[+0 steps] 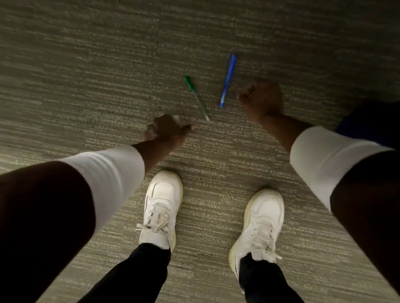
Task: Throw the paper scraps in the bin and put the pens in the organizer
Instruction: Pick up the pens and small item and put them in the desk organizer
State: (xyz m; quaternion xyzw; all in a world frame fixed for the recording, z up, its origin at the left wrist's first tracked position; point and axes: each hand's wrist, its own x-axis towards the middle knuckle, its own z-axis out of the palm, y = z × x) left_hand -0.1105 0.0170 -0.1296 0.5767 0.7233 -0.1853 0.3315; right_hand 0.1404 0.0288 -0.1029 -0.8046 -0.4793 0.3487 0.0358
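Observation:
Two pens lie on the carpet in front of my feet. The green pen (196,97) is slanted, its tip towards me, and the blue pen (228,80) lies just right of it. My left hand (166,131) hovers a little short of the green pen's tip. Its fingers are curled, its thumb sticks out, and a small white paper scrap (177,118) shows in its grip. My right hand (260,100) is just right of the blue pen's lower end. It is blurred, with its fingers curled in and nothing visible in them. No bin or organizer is in view.
Grey striped carpet (106,65) fills the view. My two white sneakers, the left (161,207) and the right (260,224), stand below the pens. A dark blue shape (348,131) shows at the right edge behind my right sleeve.

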